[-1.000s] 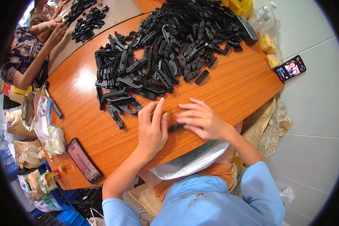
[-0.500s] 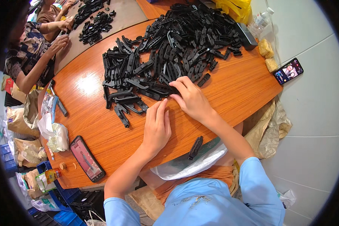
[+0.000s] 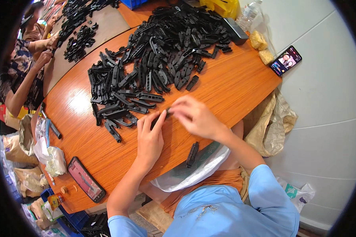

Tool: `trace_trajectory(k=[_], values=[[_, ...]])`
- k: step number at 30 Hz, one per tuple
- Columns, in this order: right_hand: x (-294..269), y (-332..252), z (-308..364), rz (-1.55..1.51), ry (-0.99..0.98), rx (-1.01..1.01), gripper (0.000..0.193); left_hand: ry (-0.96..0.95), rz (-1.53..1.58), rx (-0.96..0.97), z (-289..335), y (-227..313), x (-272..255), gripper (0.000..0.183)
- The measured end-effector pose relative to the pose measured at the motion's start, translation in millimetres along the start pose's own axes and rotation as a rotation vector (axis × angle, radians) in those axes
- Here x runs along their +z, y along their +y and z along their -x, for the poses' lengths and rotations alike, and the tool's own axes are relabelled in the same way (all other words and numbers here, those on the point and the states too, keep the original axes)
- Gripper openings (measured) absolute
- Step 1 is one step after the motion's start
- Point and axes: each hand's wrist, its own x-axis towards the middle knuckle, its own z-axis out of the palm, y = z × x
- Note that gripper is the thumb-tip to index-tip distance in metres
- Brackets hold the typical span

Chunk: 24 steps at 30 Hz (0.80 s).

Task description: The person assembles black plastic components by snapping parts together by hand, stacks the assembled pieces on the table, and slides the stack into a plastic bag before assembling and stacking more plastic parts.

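Observation:
A narrow black plastic part sits between my two hands, a little in front of the pile. My left hand is closed on its left portion, with the dark plastic showing between the fingers. At its right end, the thumb and fingers of my right hand pinch it, slightly blurred. Much of the part is hidden by my fingers. Beyond my hands spreads a big heap of similar black plastic parts. One more black part lies by the table's near edge, below my right hand.
A phone lies at the table's left, near plastic bags. Another phone is at the right edge, beside yellow food pieces and a clear bottle. A white bag hangs over my lap. Co-workers' hands are at far left.
Both hands have drawn back from the pile's near edge toward me, and a black plastic part now shows between them. The whole view has shifted slightly.

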Motion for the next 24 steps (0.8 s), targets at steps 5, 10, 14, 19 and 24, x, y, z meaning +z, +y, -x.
trace_trajectory(k=[5, 10, 14, 19, 24], values=[[-30.9, 32.8, -18.7, 0.730, 0.284, -0.210, 0.037, -0.065, -0.056, 0.064, -3.5, 5.2, 0.1, 0.041], [-25.1, 44.7, -11.3, 0.726, 0.184, -0.002, 0.042, -0.029, 0.017, 0.033, -1.7, 4.6, 2.2, 0.041], [-27.5, 32.7, -7.2, 0.677, 0.156, -0.059, 0.044, -0.024, 0.112, -0.053, 0.1, 4.3, 4.5, 0.030], [-9.3, 4.7, -4.9, -0.148, 0.100, -0.007, 0.022, -0.011, -0.020, 0.062, -3.4, 5.9, -1.3, 0.020], [11.1, 24.8, 2.6, -0.208, 0.033, -0.181, 0.027, 0.019, -0.024, 0.077, -1.4, 3.6, 0.7, 0.021]])
